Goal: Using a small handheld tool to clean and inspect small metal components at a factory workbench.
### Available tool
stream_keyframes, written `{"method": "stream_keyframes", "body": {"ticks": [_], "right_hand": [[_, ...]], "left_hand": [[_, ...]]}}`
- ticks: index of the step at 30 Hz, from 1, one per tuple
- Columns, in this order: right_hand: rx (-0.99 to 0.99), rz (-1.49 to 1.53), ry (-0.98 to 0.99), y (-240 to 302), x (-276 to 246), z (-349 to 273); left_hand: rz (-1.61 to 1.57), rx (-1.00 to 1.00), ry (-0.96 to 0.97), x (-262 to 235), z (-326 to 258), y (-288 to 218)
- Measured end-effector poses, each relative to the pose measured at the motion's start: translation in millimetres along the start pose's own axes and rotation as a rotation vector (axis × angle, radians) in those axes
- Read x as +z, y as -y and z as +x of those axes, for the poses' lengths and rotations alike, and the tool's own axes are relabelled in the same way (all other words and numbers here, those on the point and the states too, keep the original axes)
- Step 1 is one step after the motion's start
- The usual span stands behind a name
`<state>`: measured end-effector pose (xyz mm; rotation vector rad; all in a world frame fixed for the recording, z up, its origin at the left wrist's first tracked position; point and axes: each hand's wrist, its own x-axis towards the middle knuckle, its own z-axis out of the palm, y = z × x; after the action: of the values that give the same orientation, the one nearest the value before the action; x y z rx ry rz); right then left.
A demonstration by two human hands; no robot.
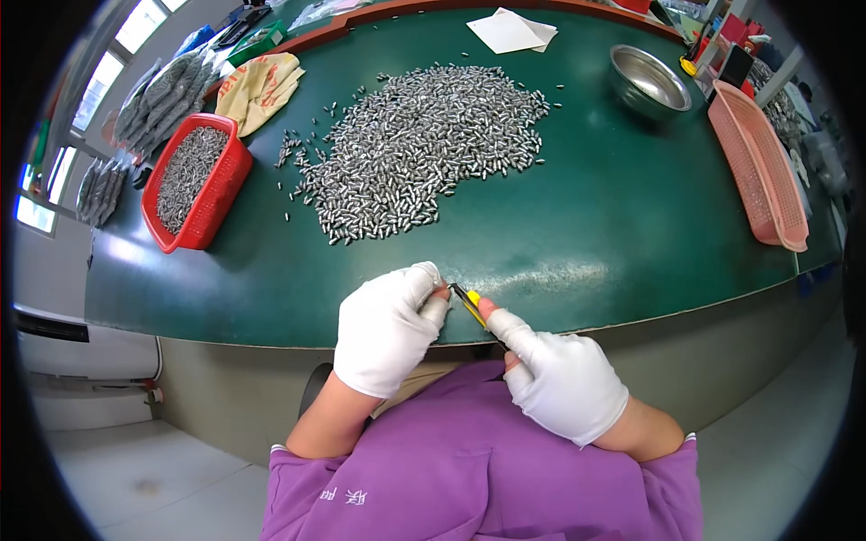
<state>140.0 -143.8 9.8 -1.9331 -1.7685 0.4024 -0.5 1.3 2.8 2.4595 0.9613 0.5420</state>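
My left hand (388, 329), in a white glove with bare fingertips, is closed in a pinch near the table's front edge. Whatever sits between its fingertips is too small and covered to make out. In my right hand (564, 379), gloved the same way, is a slim yellow-and-black knife (474, 305) that looks like a utility knife. Its dark tip meets the fingertips of my left hand. Beyond both hands spreads a large heap of small silvery metal pins (433, 135), short and cylindrical, with several loose ones along its left side.
A red plastic basket (236, 171) full of small metal parts stands left, beside a yellowish cloth bag (260, 90) and grey bundles (171, 95). At the right are a metal bowl (651, 79) and a pink basket (762, 176). White paper (510, 32) lies at the back of the green table (541, 234).
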Motion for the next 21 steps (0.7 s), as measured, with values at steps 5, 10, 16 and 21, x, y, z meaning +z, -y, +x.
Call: {"method": "stream_keyframes", "body": {"ticks": [5,10,16,21], "right_hand": [[0.045,0.002,0.028,3,-3,1],[0.019,-0.006,0.093,1,-13,7],[-0.019,-0.061,0.147,4,-24,11],[0.033,-0.082,0.099,-5,-19,7]], "left_hand": [[-0.021,0.018,0.019,1,1,2],[-0.012,0.029,0.039,-1,3,1],[-0.017,0.026,0.032,0,2,3],[-0.024,-0.016,0.024,1,1,2]]}}
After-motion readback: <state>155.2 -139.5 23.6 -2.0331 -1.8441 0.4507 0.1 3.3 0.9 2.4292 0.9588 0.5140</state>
